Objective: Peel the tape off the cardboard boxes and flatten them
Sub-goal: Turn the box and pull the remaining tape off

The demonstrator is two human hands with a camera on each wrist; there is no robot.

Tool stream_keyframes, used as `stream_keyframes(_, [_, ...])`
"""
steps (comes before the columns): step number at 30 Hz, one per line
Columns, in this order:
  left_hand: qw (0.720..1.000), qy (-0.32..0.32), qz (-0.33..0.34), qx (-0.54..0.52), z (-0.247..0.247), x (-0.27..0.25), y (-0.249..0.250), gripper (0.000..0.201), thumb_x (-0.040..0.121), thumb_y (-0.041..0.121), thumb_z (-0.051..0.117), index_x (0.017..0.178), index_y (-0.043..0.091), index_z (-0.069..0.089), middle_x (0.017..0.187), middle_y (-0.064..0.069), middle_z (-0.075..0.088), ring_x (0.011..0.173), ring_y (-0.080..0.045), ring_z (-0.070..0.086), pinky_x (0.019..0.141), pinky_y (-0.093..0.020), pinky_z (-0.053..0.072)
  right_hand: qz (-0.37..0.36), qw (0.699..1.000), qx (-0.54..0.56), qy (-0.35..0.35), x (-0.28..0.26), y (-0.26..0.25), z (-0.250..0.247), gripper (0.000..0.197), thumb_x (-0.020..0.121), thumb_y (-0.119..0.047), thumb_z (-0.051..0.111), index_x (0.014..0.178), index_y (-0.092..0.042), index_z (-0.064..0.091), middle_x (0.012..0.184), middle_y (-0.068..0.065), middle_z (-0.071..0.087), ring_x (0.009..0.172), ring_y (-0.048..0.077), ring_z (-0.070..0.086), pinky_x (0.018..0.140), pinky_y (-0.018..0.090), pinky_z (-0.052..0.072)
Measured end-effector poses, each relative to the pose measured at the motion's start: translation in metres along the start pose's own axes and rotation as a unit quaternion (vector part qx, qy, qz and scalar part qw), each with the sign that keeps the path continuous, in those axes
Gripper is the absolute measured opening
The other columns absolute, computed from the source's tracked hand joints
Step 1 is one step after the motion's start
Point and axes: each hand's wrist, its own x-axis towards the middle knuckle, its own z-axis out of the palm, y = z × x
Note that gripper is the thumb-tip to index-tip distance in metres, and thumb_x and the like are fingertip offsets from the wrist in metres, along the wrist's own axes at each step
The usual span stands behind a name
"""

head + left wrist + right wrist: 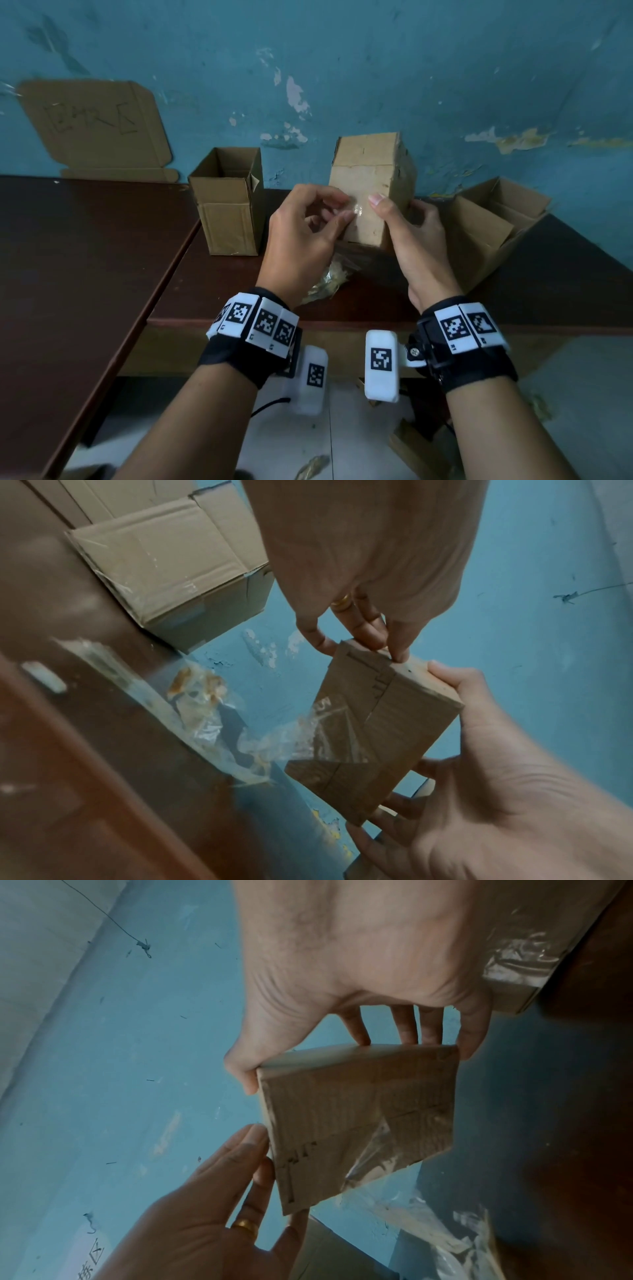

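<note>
Held box: small closed cardboard box (371,192), upright, raised above the middle of the desk (102,240), near its far edge.
Right hand (416,240): curled round the box's right side, thumb on the near face.
Left hand (305,233): fingertips pinching at the clear tape (359,209) on the near face.
Loose tape (308,739): clear strip hanging from the box's underside.
Tape scraps (329,281): crumpled on the desk beneath the hands.
Open box, left (227,202): upright, near the far edge.
Open box, right (493,226): tilted, at the far right.
</note>
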Motion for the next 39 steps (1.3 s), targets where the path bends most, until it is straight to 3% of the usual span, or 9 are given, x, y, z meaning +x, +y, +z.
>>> stream_keyframes(6, [0.999, -0.021, 0.023, 0.025, 0.0, 0.0, 0.0, 0.016, 0.094, 0.009, 0.079, 0.11, 0.012, 0.079, 0.111, 0.003, 0.065, 0.092, -0.016, 0.066, 0.082, -0.038, 0.062, 0.008, 1.0, -0.002, -0.007, -0.002, -0.001, -0.002, 0.13, 0.044, -0.09, 0.086, 0.153, -0.032, 0.046, 0.142, -0.002, 0.062, 0.127, 0.02, 0.064, 0.108, 0.048, 0.056])
stream_keyframes(12, [0.998, -0.024, 0.029, 0.056, -0.001, 0.001, 0.0, 0.014, 0.095, 0.011, 0.079, 0.109, 0.013, 0.079, 0.108, 0.005, 0.065, 0.097, -0.016, 0.067, 0.083, -0.025, 0.058, 0.01, 1.0, -0.01, -0.007, -0.005, -0.002, -0.004, 0.118, 0.053, -0.082, 0.085, 0.151, -0.031, 0.047, 0.141, -0.002, 0.062, 0.126, 0.019, 0.063, 0.11, 0.047, 0.055])
stream_keyframes(19, [1.0, -0.023, 0.0, 0.014, 0.0, 0.001, -0.002, 0.007, 0.097, 0.012, 0.076, 0.103, 0.012, 0.073, 0.11, -0.002, 0.066, 0.102, -0.016, 0.067, 0.093, -0.037, 0.06, 0.049, 0.998, -0.026, -0.012, -0.009, -0.011, -0.005, 0.114, 0.056, -0.091, 0.077, 0.15, -0.031, 0.05, 0.139, -0.003, 0.065, 0.124, 0.018, 0.064, 0.11, 0.048, 0.053])
stream_keyframes(21, [0.997, 0.015, -0.035, -0.066, 0.001, 0.002, -0.002, 0.016, 0.097, 0.009, 0.075, 0.111, 0.008, 0.067, 0.116, -0.01, 0.067, 0.109, -0.018, 0.068, 0.097, -0.039, 0.06, 0.088, 0.996, -0.009, -0.02, -0.011, -0.017, -0.006, 0.106, 0.06, -0.1, 0.068, 0.141, -0.033, 0.059, 0.132, -0.005, 0.07, 0.12, 0.017, 0.067, 0.108, 0.048, 0.053])
stream_keyframes(25, [0.982, 0.018, -0.105, -0.154, 0.003, 0.002, 0.004, 0.029, 0.099, 0.01, 0.073, 0.123, 0.001, 0.058, 0.123, -0.009, 0.068, 0.113, -0.009, 0.069, 0.09, -0.024, 0.058, 0.112, 0.992, 0.023, -0.055, -0.018, -0.026, -0.004, 0.065, 0.083, -0.096, 0.046, 0.11, -0.041, 0.069, 0.111, -0.012, 0.078, 0.107, 0.011, 0.069, 0.097, 0.042, 0.053])
stream_keyframes(28, [0.979, -0.01, -0.119, -0.167, 0.004, 0.001, 0.004, 0.029, 0.102, 0.018, 0.07, 0.124, 0.004, 0.059, 0.123, -0.003, 0.071, 0.116, -0.009, 0.069, 0.091, -0.03, 0.06, 0.124, 0.99, 0.019, -0.066, -0.018, -0.023, 0.0, 0.089, 0.077, -0.104, 0.039, 0.136, -0.042, 0.065, 0.124, -0.007, 0.076, 0.116, 0.017, 0.066, 0.102, 0.051, 0.051])
stream_keyframes(31, [0.973, -0.038, -0.139, -0.183, 0.005, 0.001, 0.003, 0.04, 0.099, 0.036, 0.073, 0.129, 0.014, 0.059, 0.134, -0.001, 0.068, 0.129, -0.017, 0.065, 0.1, -0.045, 0.061, 0.13, 0.989, 0.021, -0.061, -0.017, -0.025, 0.0, 0.092, 0.079, -0.104, 0.034, 0.142, -0.043, 0.062, 0.127, -0.004, 0.075, 0.118, 0.019, 0.066, 0.102, 0.052, 0.051])
stream_keyframes(34, [0.974, -0.051, -0.138, -0.173, 0.005, -0.001, 0.005, 0.055, 0.091, 0.051, 0.076, 0.134, 0.023, 0.057, 0.14, 0.006, 0.065, 0.132, -0.018, 0.064, 0.102, -0.048, 0.06, 0.131, 0.989, 0.017, -0.063, -0.017, -0.03, 0.001, 0.082, 0.083, -0.101, 0.03, 0.131, -0.043, 0.063, 0.126, -0.002, 0.074, 0.114, 0.018, 0.066, 0.103, 0.051, 0.052])
stream_keyframes(39, [0.983, -0.051, -0.111, -0.138, 0.004, -0.001, 0.003, 0.063, 0.091, 0.042, 0.075, 0.145, 0.022, 0.05, 0.146, 0.007, 0.061, 0.132, -0.009, 0.061, 0.106, -0.034, 0.057, 0.111, 0.989, -0.017, -0.095, -0.018, -0.03, 0.0, 0.087, 0.063, -0.113, 0.025, 0.107, -0.051, 0.067, 0.121, -0.008, 0.076, 0.118, 0.018, 0.068, 0.109, 0.053, 0.052])
